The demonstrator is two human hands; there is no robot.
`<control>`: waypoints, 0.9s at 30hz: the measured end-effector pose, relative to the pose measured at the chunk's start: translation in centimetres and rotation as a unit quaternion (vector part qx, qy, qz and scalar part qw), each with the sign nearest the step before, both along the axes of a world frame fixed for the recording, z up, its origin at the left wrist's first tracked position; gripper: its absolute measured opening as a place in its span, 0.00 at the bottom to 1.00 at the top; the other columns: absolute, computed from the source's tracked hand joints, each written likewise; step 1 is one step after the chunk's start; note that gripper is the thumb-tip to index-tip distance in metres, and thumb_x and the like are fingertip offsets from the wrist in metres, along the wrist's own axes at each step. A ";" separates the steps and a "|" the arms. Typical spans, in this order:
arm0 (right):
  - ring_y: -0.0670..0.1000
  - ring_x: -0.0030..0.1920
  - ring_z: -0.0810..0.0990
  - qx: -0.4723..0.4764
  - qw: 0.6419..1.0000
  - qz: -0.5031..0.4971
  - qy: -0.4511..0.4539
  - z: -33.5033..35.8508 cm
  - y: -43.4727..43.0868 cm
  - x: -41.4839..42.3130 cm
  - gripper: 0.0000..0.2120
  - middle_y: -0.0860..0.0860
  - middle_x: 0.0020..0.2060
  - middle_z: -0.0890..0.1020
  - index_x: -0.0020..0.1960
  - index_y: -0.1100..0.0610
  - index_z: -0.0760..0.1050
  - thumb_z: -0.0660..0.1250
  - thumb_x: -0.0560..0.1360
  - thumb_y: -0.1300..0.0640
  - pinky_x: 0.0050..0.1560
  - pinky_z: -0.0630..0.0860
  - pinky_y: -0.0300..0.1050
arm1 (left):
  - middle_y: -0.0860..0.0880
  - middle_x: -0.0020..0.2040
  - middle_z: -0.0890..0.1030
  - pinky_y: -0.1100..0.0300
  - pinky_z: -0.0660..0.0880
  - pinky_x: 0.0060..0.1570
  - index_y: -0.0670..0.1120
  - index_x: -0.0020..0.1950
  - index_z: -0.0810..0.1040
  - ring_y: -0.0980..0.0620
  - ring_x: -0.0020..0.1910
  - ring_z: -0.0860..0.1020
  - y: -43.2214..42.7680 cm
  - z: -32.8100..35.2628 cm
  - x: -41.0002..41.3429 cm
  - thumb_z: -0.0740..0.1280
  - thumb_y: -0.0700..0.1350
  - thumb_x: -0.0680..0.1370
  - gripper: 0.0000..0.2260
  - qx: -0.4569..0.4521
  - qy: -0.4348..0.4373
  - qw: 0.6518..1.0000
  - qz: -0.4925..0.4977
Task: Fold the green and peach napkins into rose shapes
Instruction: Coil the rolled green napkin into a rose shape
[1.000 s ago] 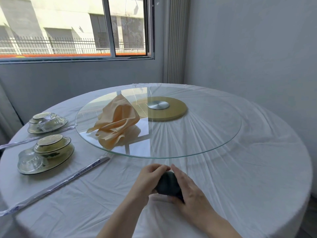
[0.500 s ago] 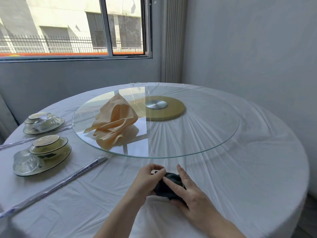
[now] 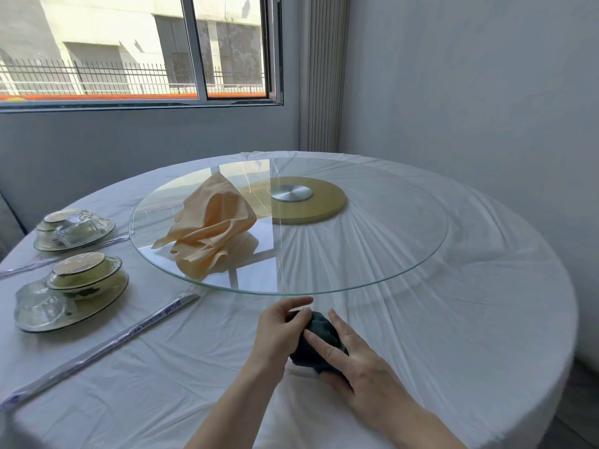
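A dark green napkin (image 3: 319, 343), bunched into a compact roll, lies on the white tablecloth near the front of the round table. My left hand (image 3: 280, 328) curls round its left side and pinches it near the top. My right hand (image 3: 351, 358) cups its right side, with the fingers laid over the roll. Most of the green napkin is hidden between both hands. A peach napkin (image 3: 212, 228) sits loosely crumpled on the left part of the glass turntable (image 3: 372, 254), apart from both hands.
Two wrapped sets of bowls and plates (image 3: 69, 286) (image 3: 74, 228) stand at the table's left. Wrapped chopsticks (image 3: 107, 345) lie diagonally beside them. The turntable's edge is just beyond my hands. A grey wall is close on the right; a window is behind.
My hands have shifted on the green napkin: the right fingers now lie further over the roll. The camera view has drifted slightly.
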State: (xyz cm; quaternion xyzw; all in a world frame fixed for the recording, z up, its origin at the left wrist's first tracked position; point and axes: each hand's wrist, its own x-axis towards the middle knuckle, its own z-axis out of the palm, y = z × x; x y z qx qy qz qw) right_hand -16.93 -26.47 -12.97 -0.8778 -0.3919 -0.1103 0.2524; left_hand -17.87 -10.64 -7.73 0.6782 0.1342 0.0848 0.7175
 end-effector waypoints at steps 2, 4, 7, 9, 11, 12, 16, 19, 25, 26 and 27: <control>0.41 0.73 0.50 -0.007 1.000 0.000 0.014 0.0 -0.1 0.1 0.27 0.44 0.75 0.46 0.65 0.22 0.43 0.54 0.76 0.44 0.67 0.58 0.33 | 0.47 0.39 0.83 0.63 0.77 0.37 0.48 0.50 0.82 0.55 0.38 0.81 0.0 -0.1 0.2 0.66 0.38 0.77 0.08 0.006 -0.005 1.000 0.007; 0.38 0.73 0.48 -0.013 0.999 0.003 0.031 0.2 -0.4 0.2 0.31 0.41 0.74 0.43 0.62 0.19 0.41 0.58 0.76 0.46 0.66 0.54 0.30 | 0.47 0.37 0.82 0.64 0.76 0.35 0.47 0.49 0.82 0.54 0.36 0.80 0.5 -0.3 0.5 0.65 0.36 0.77 0.08 0.014 -0.001 1.000 0.010; 0.35 0.70 0.48 -0.034 0.998 0.008 0.045 0.6 -0.6 0.1 0.35 0.38 0.73 0.41 0.60 0.17 0.38 0.60 0.77 0.48 0.65 0.53 0.27 | 0.46 0.40 0.83 0.63 0.75 0.37 0.47 0.47 0.82 0.51 0.39 0.80 1.2 -1.1 0.7 0.64 0.36 0.77 0.09 0.068 0.018 0.997 0.010; 0.35 0.70 0.49 -0.032 0.998 0.004 0.059 0.8 -0.7 0.0 0.38 0.37 0.73 0.42 0.61 0.19 0.35 0.61 0.75 0.48 0.66 0.56 0.30 | 0.49 0.45 0.84 0.63 0.75 0.46 0.49 0.46 0.82 0.53 0.46 0.80 1.0 -1.8 0.8 0.64 0.37 0.77 0.10 0.179 0.013 0.984 0.007; 0.34 0.71 0.53 -0.002 0.994 -0.010 0.107 1.0 -0.8 -0.2 0.42 0.35 0.73 0.49 0.64 0.23 0.33 0.63 0.73 0.48 0.66 0.58 0.29 | 0.53 0.49 0.83 0.66 0.70 0.50 0.49 0.50 0.82 0.56 0.50 0.78 0.5 -2.2 0.7 0.63 0.39 0.77 0.10 0.299 0.000 0.954 0.015; 0.35 0.70 0.57 0.022 0.990 -0.020 0.137 1.1 -0.9 -0.2 0.44 0.35 0.72 0.54 0.67 0.26 0.34 0.65 0.71 0.48 0.65 0.59 0.28 | 0.54 0.50 0.82 0.68 0.68 0.49 0.48 0.52 0.82 0.56 0.52 0.78 0.3 -2.3 0.5 0.62 0.40 0.78 0.10 0.331 -0.008 0.944 0.018; 0.36 0.68 0.62 0.052 0.982 -0.045 0.176 1.7 -1.0 -0.1 0.44 0.38 0.68 0.61 0.73 0.42 0.44 0.71 0.70 0.52 0.61 0.56 0.20 | 0.53 0.54 0.77 0.69 0.64 0.49 0.50 0.59 0.78 0.54 0.56 0.75 0.4 -2.6 0.1 0.60 0.40 0.79 0.13 0.403 -0.019 0.915 0.019; 0.34 0.70 0.54 0.034 0.990 -0.031 0.134 1.9 -0.7 -0.1 0.41 0.38 0.71 0.55 0.74 0.47 0.47 0.71 0.72 0.51 0.66 0.51 0.24 | 0.51 0.58 0.76 0.61 0.66 0.56 0.49 0.60 0.78 0.49 0.59 0.72 0.4 -2.0 -0.3 0.60 0.40 0.78 0.13 0.493 -0.080 0.863 0.079; 0.39 0.67 0.67 0.040 0.994 -0.021 0.104 2.0 -0.3 0.3 0.35 0.39 0.68 0.67 0.73 0.49 0.58 0.67 0.70 0.46 0.64 0.67 0.36 | 0.51 0.75 0.61 0.69 0.55 0.66 0.45 0.75 0.60 0.54 0.72 0.61 -1.7 0.3 -3.2 0.46 0.56 0.78 0.27 0.540 -0.177 0.811 -0.139; 0.38 0.66 0.68 0.050 0.993 -0.028 0.107 2.1 -0.5 0.4 0.35 0.38 0.67 0.68 0.73 0.49 0.58 0.67 0.69 0.47 0.63 0.67 0.35 | 0.51 0.77 0.55 0.69 0.51 0.68 0.46 0.77 0.54 0.55 0.74 0.56 -1.7 -0.2 -3.4 0.43 0.58 0.76 0.31 0.569 -0.160 0.788 -0.171; 0.38 0.67 0.65 0.051 0.992 -0.036 0.111 2.2 -0.7 0.3 0.37 0.37 0.68 0.65 0.74 0.48 0.56 0.67 0.69 0.46 0.65 0.65 0.34 | 0.51 0.78 0.50 0.69 0.47 0.69 0.46 0.77 0.49 0.55 0.75 0.51 -1.6 -0.8 -3.5 0.41 0.60 0.74 0.34 0.589 -0.144 0.771 -0.192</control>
